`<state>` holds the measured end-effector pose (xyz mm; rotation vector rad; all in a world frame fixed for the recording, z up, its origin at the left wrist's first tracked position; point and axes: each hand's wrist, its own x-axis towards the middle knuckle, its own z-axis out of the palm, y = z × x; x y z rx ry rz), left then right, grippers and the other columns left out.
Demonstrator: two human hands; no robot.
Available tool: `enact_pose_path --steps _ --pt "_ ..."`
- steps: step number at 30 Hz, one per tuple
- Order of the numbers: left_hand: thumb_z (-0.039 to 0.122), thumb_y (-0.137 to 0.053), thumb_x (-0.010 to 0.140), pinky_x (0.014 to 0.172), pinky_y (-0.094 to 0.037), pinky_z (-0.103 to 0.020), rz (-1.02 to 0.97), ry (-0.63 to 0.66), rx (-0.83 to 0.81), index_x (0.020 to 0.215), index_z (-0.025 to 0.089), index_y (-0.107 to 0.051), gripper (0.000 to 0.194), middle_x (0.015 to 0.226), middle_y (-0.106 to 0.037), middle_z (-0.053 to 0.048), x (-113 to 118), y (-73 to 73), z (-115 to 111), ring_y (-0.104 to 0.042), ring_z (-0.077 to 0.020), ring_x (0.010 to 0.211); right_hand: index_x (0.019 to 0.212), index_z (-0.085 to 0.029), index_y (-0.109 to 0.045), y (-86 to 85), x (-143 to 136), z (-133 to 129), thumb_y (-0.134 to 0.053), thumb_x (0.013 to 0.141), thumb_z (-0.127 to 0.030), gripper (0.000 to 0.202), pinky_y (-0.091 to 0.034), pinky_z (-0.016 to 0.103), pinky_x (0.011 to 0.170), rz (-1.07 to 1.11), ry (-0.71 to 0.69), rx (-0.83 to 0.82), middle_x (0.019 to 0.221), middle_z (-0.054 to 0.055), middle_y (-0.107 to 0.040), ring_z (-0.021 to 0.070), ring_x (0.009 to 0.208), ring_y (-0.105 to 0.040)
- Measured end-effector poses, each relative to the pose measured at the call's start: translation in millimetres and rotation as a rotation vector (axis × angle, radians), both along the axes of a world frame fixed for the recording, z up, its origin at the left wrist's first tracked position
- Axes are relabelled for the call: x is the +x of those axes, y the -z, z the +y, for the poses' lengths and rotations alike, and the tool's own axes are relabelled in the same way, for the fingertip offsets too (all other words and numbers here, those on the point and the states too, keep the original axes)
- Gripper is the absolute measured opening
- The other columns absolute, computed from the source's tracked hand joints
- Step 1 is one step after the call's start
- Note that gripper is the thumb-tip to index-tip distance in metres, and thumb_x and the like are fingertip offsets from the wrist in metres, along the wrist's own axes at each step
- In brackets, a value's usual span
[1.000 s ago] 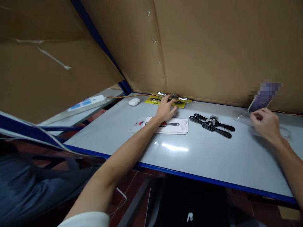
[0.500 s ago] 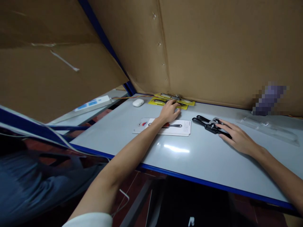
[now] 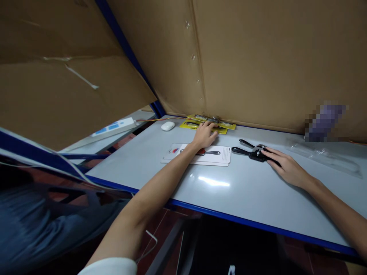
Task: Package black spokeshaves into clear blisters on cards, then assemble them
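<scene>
Over on the right, two black spokeshaves (image 3: 258, 153) lie side by side on the table, their left handles spread apart. My right hand (image 3: 286, 165) rests against their right-hand ends, its fingers stretched out and partly covering those handles. My left hand (image 3: 205, 135) reaches to the back of the table with fingers apart. Its fingertips lie at the yellow packages (image 3: 189, 124), which hold dark tools and overlap each other. Below my left wrist is a white printed card pack (image 3: 223, 154) picturing a black-handled tool; my forearm hides part of it.
A white earphone case (image 3: 168, 126) sits at the back left. Clear plastic packaging (image 3: 323, 154) lies on the right, near a blurred purple item (image 3: 325, 122). Cardboard walls (image 3: 272, 65) enclose the back and left. A power strip (image 3: 114, 126) rests on the neighbouring table, and a seated person's clothed leg (image 3: 57, 221) shows lower left.
The spokeshaves have turned slightly under my right hand, and their left handles are now farther apart. My left hand stays almost where it was, at the yellow packages.
</scene>
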<state>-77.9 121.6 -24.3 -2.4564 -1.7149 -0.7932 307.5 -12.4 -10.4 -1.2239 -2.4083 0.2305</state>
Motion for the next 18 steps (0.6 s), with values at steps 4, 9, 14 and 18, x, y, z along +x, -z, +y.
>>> enact_pose_path --steps 4,9,14,18 --pt "0.037 -0.049 0.097 0.118 -0.042 -0.056 -0.006 -0.100 0.031 0.127 0.020 -0.073 0.042 0.144 -0.062 -0.014 -3 -5.4 0 -0.051 -0.0370 0.136 0.155 -0.026 -0.058 2.7 1 8 -0.043 0.109 -0.031 0.048 -0.046 0.057 0.121 -0.027 0.030 0.055 0.162 0.009 -0.054 0.0297 0.145 -0.056" --pt "0.039 -0.049 0.096 0.125 -0.034 -0.064 0.067 -0.203 -0.048 0.135 0.020 -0.070 0.048 0.167 -0.043 -0.012 -6 -5.5 -2 -0.030 -0.0406 0.158 0.152 -0.023 -0.061 6.3 3 16 -0.042 0.109 -0.031 0.047 -0.044 0.059 0.122 -0.017 0.083 0.099 0.159 0.012 -0.058 0.0314 0.147 -0.054" --pt "0.040 -0.044 0.097 0.127 -0.030 -0.066 0.144 -0.221 -0.160 0.145 0.017 -0.064 0.057 0.176 -0.029 -0.009 -3 -6.3 0 -0.021 -0.0409 0.163 0.153 -0.025 -0.058 11.4 6 16 -0.044 0.108 -0.032 0.048 -0.037 0.067 0.124 -0.037 0.100 0.084 0.161 0.011 -0.055 0.0342 0.153 -0.046" --pt "0.039 -0.039 0.098 0.119 -0.039 -0.066 0.191 -0.236 -0.172 0.146 0.015 -0.062 0.058 0.178 -0.024 -0.009 -3 -9.0 1 -0.027 -0.0412 0.160 0.149 -0.029 -0.061 6.2 3 21 -0.047 0.107 -0.036 0.045 -0.032 0.076 0.122 -0.032 0.119 0.088 0.161 0.009 -0.056 0.0385 0.155 -0.041"
